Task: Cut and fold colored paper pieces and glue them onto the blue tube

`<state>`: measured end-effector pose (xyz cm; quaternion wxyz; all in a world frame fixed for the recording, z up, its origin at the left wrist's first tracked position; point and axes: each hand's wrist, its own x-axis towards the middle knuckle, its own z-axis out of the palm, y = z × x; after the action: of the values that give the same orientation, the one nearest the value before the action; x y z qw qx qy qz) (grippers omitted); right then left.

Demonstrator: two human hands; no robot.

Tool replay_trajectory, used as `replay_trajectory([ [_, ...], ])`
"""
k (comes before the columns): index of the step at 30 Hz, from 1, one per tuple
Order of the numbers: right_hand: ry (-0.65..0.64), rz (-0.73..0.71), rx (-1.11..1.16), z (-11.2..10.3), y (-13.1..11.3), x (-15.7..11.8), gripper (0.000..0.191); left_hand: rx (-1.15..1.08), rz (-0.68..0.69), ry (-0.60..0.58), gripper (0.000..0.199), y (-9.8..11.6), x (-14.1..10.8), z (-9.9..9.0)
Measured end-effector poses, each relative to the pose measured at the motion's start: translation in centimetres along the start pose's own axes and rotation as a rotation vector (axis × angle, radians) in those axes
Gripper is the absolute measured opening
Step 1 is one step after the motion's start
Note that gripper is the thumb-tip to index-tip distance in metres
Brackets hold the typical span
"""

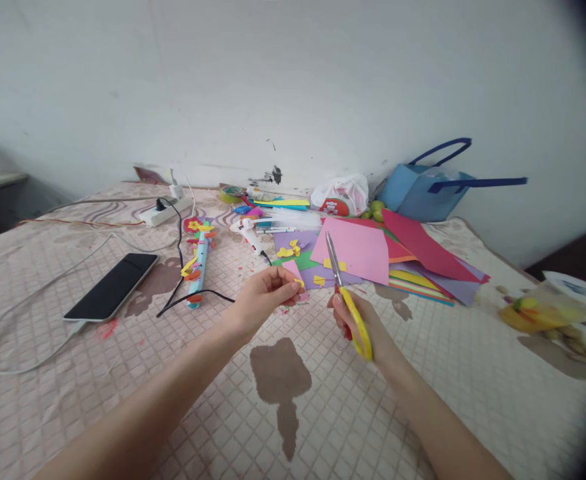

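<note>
Your left hand (261, 297): fingertips pinched on pink strip (291, 268); your right hand (374, 320): fingers wrapped round scissors (357, 325), near it. Hazard: strip so small, blades (332, 252) could nick your fingertips

The scissors (346, 298) had shiny metal blades (333, 257) and plastic handles (360, 330); the pink paper sheet (359, 248) looked matt, the smartphone (113, 287) glossy.

The right hand (360, 319) holds scissors (335, 261), the left hand (261, 297) a pink strip (291, 268), seemingly a yellow scrap (300, 283) too. A bag (415, 195) stands at the table's (345, 427) far-right corner.
</note>
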<state>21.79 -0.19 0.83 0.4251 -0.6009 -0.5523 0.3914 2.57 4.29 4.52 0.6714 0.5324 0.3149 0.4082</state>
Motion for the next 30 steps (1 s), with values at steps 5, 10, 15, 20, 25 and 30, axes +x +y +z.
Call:
replay_trajectory([
  [5,0.006,-0.064,-0.068,-0.4,-0.1,-0.2,0.038,0.019,0.005,0.001,0.018,-0.1,0.1,0.1],
  [10,-0.254,-0.160,-0.083,0.6,-1.6,-1.8,0.032,-0.012,-0.039,0.041,0.022,0.3,0.2,-0.3],
  [15,-0.304,-0.126,-0.172,0.8,-2.2,-2.2,0.030,-0.076,-0.020,0.067,0.022,0.9,0.5,-1.3],
  [20,-0.337,-0.127,-0.202,0.7,-1.6,-2.1,0.030,-0.083,-0.016,0.009,0.020,1.0,0.7,-2.0],
  [25,-0.335,-0.104,-0.192,0.6,-1.4,-2.2,0.029,-0.044,-0.033,-0.012,0.018,1.1,0.8,-2.2],
  [30,-0.332,-0.079,-0.182,0.5,-1.5,-2.2,0.028,-0.018,-0.045,-0.037,0.019,1.3,0.7,-2.4],
])
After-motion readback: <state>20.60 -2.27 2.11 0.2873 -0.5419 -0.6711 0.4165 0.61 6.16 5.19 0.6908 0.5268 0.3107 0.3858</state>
